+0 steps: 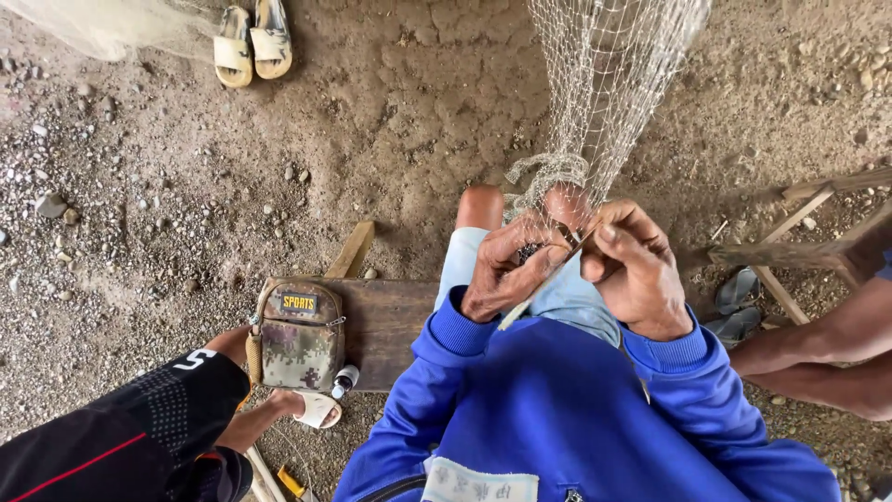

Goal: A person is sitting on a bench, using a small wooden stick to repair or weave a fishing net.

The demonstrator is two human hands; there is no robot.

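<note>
A pale fishing net (604, 84) hangs down from the top of the view and bunches over my knees. My left hand (506, 270) grips a gathered part of the mesh. My right hand (636, 270) pinches a thin pale netting needle (544, 284), which runs slantwise between both hands. Both hands touch the net above my lap. I wear blue sleeves and light shorts and sit on a dark wooden bench (390, 321).
A camouflage pouch (299, 336) lies on the bench, with a small white-capped bottle (345, 379) beside it. Another person's leg in black shorts (149, 423) is at lower left; another person's bare arm (827, 349) at right. Sandals (251, 42) lie on the dirt. Wooden frame (818, 232) at right.
</note>
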